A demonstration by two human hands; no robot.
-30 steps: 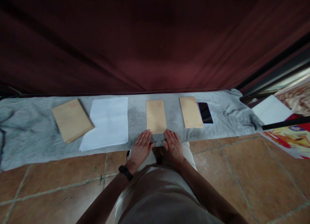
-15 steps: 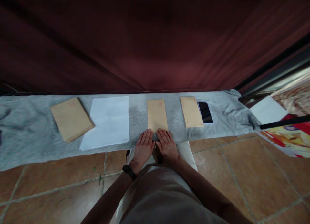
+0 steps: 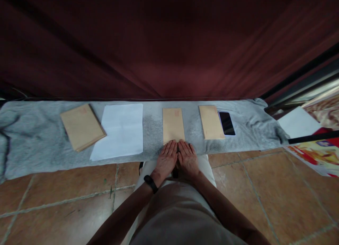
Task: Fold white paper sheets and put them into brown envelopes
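Observation:
A brown paper envelope [image 3: 173, 123] with faint red print at its upper right lies flat in front of me on the grey cloth [image 3: 153, 132]. My left hand [image 3: 167, 158] rests palm down on its near end, fingers stretched forward. Beside it my right hand [image 3: 188, 159] lies flat on the same end, so the near edge is covered. Both hands nearly touch at the index fingers. To the left are white paper sheets [image 3: 123, 132], and a stack of brown envelopes [image 3: 82, 127] overlaps their left edge. More envelopes [image 3: 212, 123] lie on the right.
A phone [image 3: 227, 123] lies against the right-hand envelopes. Behind the cloth-covered strip hangs a dark red curtain [image 3: 172, 61]. A dark bar, a white sheet [image 3: 299, 122] and a colourful printed package [image 3: 319, 155] are at the far right. Tiled floor [image 3: 251, 188] shows below.
My left hand has slid right across the envelope's near end, closer to my right hand. The whole view has shifted slightly; the envelopes, sheets and phone keep their places on the cloth.

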